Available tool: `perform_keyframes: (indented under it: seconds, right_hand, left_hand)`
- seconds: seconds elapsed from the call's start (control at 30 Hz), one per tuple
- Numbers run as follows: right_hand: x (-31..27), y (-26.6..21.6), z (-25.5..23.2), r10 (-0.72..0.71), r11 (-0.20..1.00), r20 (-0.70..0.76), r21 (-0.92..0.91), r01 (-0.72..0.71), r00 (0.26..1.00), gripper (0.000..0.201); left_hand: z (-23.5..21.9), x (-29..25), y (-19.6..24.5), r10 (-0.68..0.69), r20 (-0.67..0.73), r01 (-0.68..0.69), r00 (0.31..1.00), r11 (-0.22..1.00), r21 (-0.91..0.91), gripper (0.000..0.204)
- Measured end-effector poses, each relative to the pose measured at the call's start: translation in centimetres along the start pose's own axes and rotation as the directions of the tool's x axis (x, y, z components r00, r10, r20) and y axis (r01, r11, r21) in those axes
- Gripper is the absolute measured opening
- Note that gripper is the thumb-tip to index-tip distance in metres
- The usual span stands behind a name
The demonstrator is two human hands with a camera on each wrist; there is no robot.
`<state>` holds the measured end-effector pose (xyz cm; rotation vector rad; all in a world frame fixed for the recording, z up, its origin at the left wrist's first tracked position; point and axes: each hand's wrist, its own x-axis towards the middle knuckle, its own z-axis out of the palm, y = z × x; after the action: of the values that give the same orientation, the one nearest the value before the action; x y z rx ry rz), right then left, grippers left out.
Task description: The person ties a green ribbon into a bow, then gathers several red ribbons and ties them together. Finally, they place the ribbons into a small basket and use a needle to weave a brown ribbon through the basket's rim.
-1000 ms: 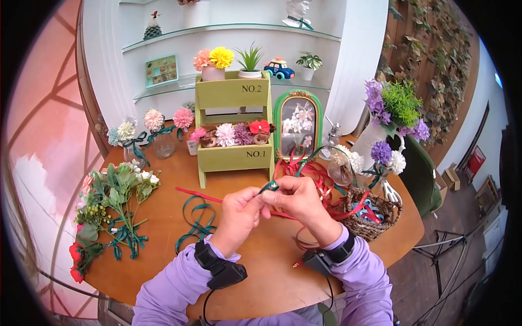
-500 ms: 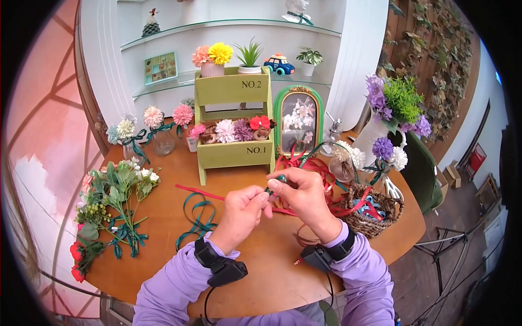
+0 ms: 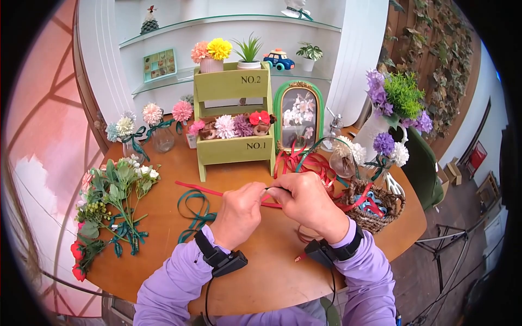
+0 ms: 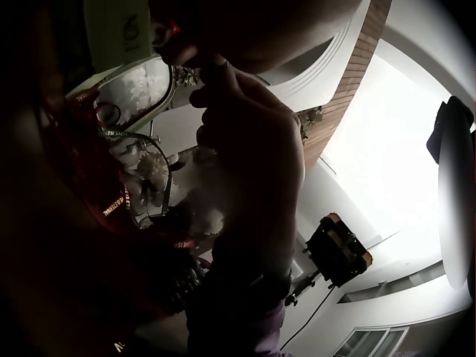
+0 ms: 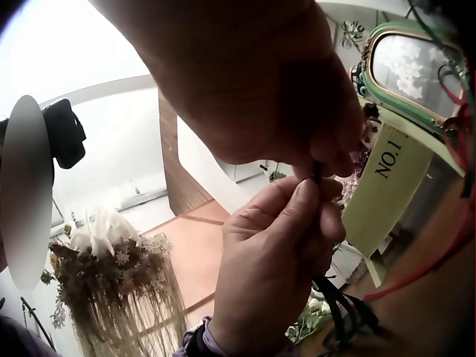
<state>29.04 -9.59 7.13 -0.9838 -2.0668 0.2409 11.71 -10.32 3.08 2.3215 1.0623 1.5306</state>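
Note:
Above the middle of the table, the left hand [image 3: 237,215] and the right hand [image 3: 309,204] meet at the fingertips. Between them they pinch a short piece of dark green ribbon [image 3: 267,189], mostly hidden by the fingers. In the right wrist view the left hand [image 5: 271,260] holds the dark ribbon [image 5: 317,172] between thumb and fingers, with the right hand [image 5: 260,89] over it. Loops of green ribbon [image 3: 194,213] lie left of the left hand. Red ribbon [image 3: 312,167] is heaped behind the right hand.
A wicker basket [image 3: 370,217] with ribbons stands at the right. Artificial flowers [image 3: 111,201] with green bows lie at the left. Behind the hands are a green two-tier stand [image 3: 234,157], a framed picture [image 3: 299,117] and flower vases [image 3: 162,138].
Both hands have turned so their backs face up more, and their fingertips have come together over the green ribbon, which shows less than before. The head view has shifted slightly.

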Motion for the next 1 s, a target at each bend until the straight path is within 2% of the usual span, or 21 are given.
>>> perform_keyframes:
  seconds: [0.07,0.13,0.23,0.27,0.3,0.33,0.37,0.4,0.43,0.5,0.53,0.6,0.73,0.9,0.93,1.0]
  right_hand:
    - [-0.1,0.0,0.1,0.021,0.999,0.04,-0.042,-0.019,0.999,0.007]
    - [-0.3,0.7,0.7,-0.13,0.982,-0.033,-0.145,0.124,0.991,0.008]
    - [-0.3,0.8,0.7,-0.209,0.955,-0.092,-0.235,0.183,0.974,0.007]
    - [-0.4,0.8,0.8,-0.209,0.955,-0.091,-0.235,0.183,0.974,0.007]
    - [-0.5,0.7,1.0,-0.291,0.908,-0.051,-0.331,0.258,0.955,0.009]
    - [-0.7,0.6,1.2,-0.366,0.845,-0.003,-0.42,0.331,0.931,0.011]
    - [-0.8,0.5,1.6,-0.367,0.846,-0.002,-0.418,0.332,0.93,0.011]
    - [-1.0,0.4,2.0,-0.442,0.786,-0.002,-0.483,0.386,0.897,0.014]
    - [-1.1,0.3,2.4,-0.514,0.718,0.004,-0.545,0.433,0.858,0.017]
    - [-1.2,0.4,2.8,-0.542,0.693,0.009,-0.562,0.452,0.84,0.019]
    - [-1.3,0.3,2.9,-0.544,0.686,0.011,-0.57,0.452,0.839,0.02]
    - [-1.2,0.2,2.9,-0.547,0.678,0.017,-0.578,0.454,0.837,0.021]
    - [-1.2,0.4,3.1,-0.565,0.668,0.018,-0.577,0.47,0.825,0.023]
    - [-1.2,-0.1,3.4,-0.572,0.678,0.002,-0.561,0.474,0.82,0.024]
    - [-1.2,-0.6,3.3,-0.547,0.716,-0.005,-0.52,0.465,0.837,0.025]
    - [-1.2,-1.1,3.3,-0.521,0.752,-0.012,-0.478,0.453,0.853,0.026]
  left_hand:
    - [-0.3,0.2,0.3,0.012,0.02,-0.012,1.0,1.0,0.023,0.008]
    - [-0.4,0.4,0.4,0.025,0.042,-0.027,0.999,0.999,0.044,0.008]
    - [-0.2,0.3,0.1,-0.036,0.009,0.036,0.999,0.998,0.047,0.002]
    - [-0.1,0.2,-0.2,-0.188,0.024,0.19,0.982,0.979,-0.076,0.005]
    - [0.0,0.0,-0.6,-0.333,0.057,0.338,0.941,0.921,-0.194,0.009]
    - [0.0,0.0,-1.0,-0.334,0.055,0.339,0.941,0.921,-0.193,0.009]
    - [0.1,0.0,-1.4,-0.435,0.123,0.45,0.892,0.832,-0.324,0.012]
    - [0.0,0.0,-1.6,-0.516,0.205,0.55,0.831,0.711,-0.438,0.015]
    - [-0.2,0.2,-1.4,-0.517,0.204,0.55,0.831,0.711,-0.438,0.015]
    - [-0.7,0.5,-0.7,-0.62,0.38,0.681,0.686,0.365,-0.635,0.018]
    - [-0.6,0.5,-0.7,-0.621,0.379,0.681,0.686,0.364,-0.635,0.018]
    - [-0.5,0.5,-0.7,-0.57,0.429,0.636,0.701,0.226,-0.738,0.022]
    - [-0.5,0.3,-0.9,-0.526,0.432,0.609,0.733,0.224,-0.761,0.026]
    - [-0.6,0.3,-0.8,-0.524,0.393,0.611,0.755,0.346,-0.712,0.027]
    - [-0.2,0.2,-0.9,-0.525,0.392,0.61,0.756,0.346,-0.713,0.027]
    - [0.6,0.2,-1.0,-0.567,0.254,0.522,0.784,0.379,-0.764,0.028]
